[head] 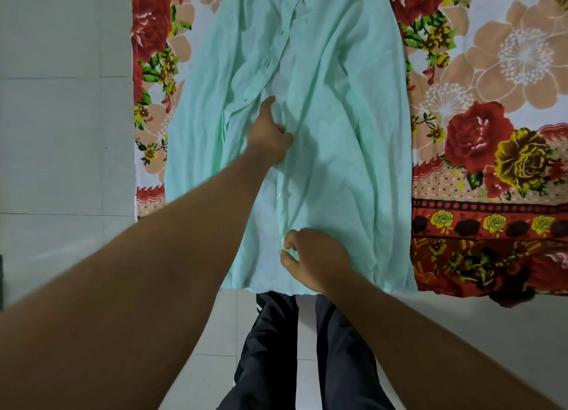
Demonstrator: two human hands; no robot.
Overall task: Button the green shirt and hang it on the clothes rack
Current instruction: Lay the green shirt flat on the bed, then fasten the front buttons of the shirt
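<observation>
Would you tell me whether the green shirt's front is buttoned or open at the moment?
Open: the green shirt panels part above the left hand, baring paler inner fabric; buttons sit unfastened.

The shirt (322,117) lies lengthwise on the bed (491,71), collar end toward the far edge, hem at the near edge. The left hand (270,136) holds its front opening mid-length, and the right hand (313,256) pinches that opening by the hem. The floor (61,133) lies beyond the bed's left edge.
</observation>
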